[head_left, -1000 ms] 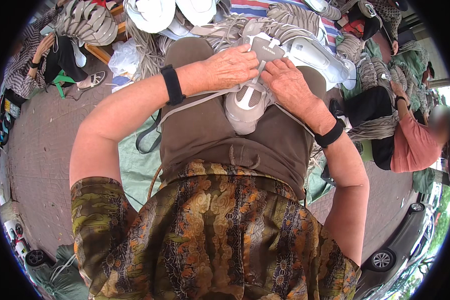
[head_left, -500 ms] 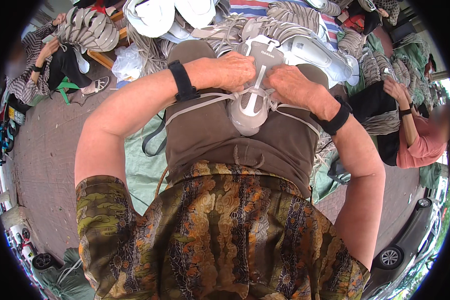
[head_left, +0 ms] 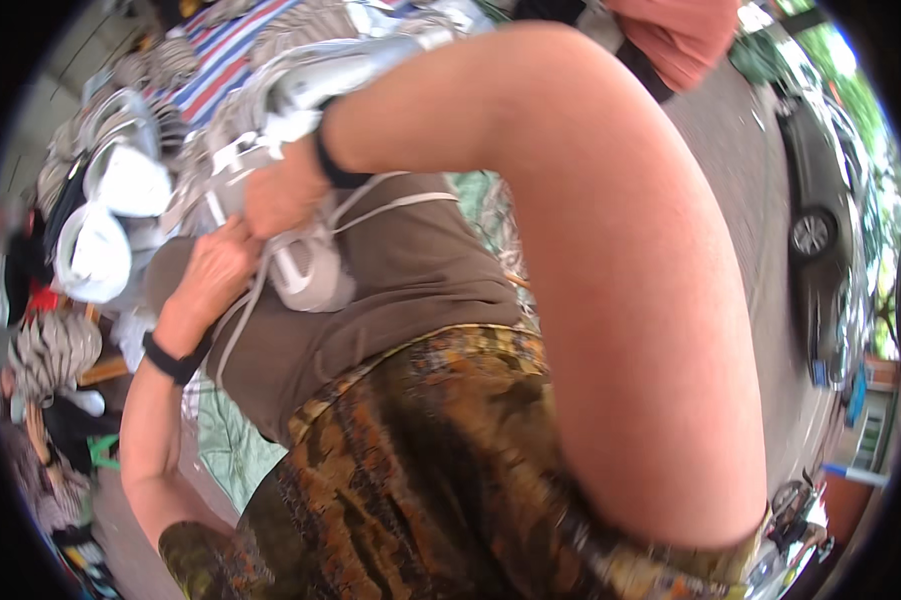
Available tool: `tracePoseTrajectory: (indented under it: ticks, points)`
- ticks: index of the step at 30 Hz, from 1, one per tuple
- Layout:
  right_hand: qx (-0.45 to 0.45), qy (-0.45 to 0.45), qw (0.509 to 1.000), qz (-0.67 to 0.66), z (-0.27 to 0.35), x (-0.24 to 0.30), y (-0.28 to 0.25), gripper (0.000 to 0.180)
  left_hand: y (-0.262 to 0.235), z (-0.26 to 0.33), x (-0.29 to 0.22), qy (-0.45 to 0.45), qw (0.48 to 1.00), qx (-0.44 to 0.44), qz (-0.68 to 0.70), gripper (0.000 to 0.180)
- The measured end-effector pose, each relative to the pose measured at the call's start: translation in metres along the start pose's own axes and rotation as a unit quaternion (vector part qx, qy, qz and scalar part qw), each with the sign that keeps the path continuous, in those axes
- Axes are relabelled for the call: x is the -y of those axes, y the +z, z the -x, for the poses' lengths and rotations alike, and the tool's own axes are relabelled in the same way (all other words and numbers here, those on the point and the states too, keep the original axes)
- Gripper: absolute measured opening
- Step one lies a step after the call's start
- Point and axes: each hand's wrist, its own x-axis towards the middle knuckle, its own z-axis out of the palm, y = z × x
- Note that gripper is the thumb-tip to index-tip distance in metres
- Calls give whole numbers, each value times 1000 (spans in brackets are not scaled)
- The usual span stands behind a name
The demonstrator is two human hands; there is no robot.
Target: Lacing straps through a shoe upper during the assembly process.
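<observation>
A grey and white shoe upper (head_left: 308,272) rests on my lap, its rounded toe toward my body. My left hand (head_left: 218,268) is closed at its left side, fingertips pinched by the eyelets. From there a pale shoelace (head_left: 238,335) hangs over my left thigh. My right hand (head_left: 285,195) lies over the upper's throat with fingers curled, close against the left fingertips. It seems to grip the lace too, though its fingertips are blurred and partly hidden. Another stretch of lace runs from the shoe across my right thigh. Part of the white tongue shows beyond my hands.
Stacked grey shoe uppers (head_left: 55,340) and white ones (head_left: 95,255) lie to the left. A striped sheet (head_left: 215,65) is beyond my knees. A co-worker's pink shirt (head_left: 685,35) shows at the far right. Green sheeting (head_left: 235,440) lies below; a dark car (head_left: 820,230) stands at right.
My view has swung to the right and tilted, so shoe and hands appear farther left. Both hands have come closer together over the shoe, and my right elbow is raised.
</observation>
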Motion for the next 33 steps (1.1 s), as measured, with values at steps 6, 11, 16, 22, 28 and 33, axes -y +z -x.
tracePoseTrajectory:
  ticks: [6,11,16,22,28,33]
  points:
    - [111,55,990,-63,-28,-14,5,11,-9,13,11,-38,996,72,-35,12]
    - [126,-23,989,-77,-13,-18,13,10,21,-19,15,15,997,36,-68,10]
    - [-81,-114,990,31,-8,-2,21,8,15,8,13,23,999,8,-43,17]
    - [-284,-132,949,20,24,0,49,7,9,1,-4,-4,999,-2,-37,10]
    - [-113,-6,991,67,31,11,40,11,13,3,3,4,997,-49,-56,9]
    - [-102,3,994,34,34,5,33,15,16,4,3,-4,996,-74,-57,9]
